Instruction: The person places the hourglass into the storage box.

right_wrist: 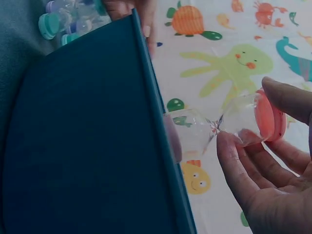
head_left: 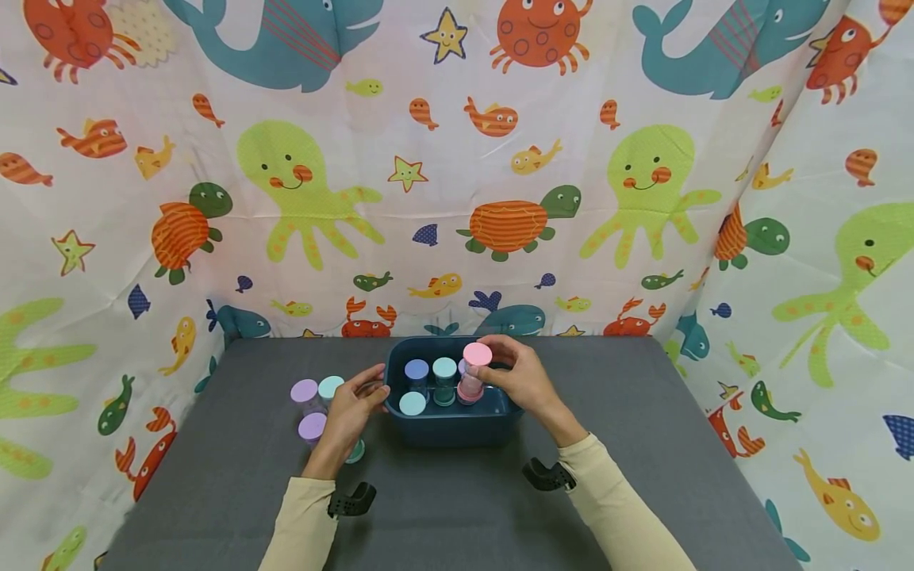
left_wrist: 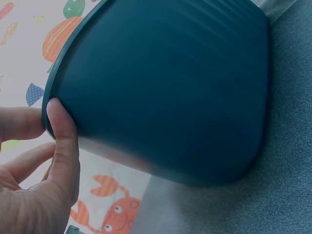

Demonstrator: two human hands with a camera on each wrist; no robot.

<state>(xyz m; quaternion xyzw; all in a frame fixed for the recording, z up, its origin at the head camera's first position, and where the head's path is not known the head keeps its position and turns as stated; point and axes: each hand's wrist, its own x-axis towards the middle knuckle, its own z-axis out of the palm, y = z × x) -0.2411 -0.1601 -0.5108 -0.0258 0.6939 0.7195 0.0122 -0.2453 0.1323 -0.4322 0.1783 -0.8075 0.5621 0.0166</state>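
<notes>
My right hand point(head_left: 524, 377) grips a clear sand timer with pink caps point(head_left: 477, 354) by its upper end, thumb and fingers around the top cap. In the right wrist view its narrow glass waist point(right_wrist: 214, 127) shows above the rim, with the lower end partly hidden behind the bin wall. My left hand point(head_left: 350, 416) pinches the left rim of a dark blue bin point(head_left: 457, 432), fingers on both sides of the edge in the left wrist view. Inside the bin stand several timers, among them a blue-capped timer point(head_left: 416, 370) and a mint-capped timer point(head_left: 444, 369).
Left of the bin, several more sand timers stand on the grey tabletop point(head_left: 614, 476), including a purple-capped timer point(head_left: 312, 427) and a mint-capped timer point(head_left: 331, 385). My left hand and forearm partly cover this group. A curtain with sea animals point(head_left: 428, 190) hangs behind the table.
</notes>
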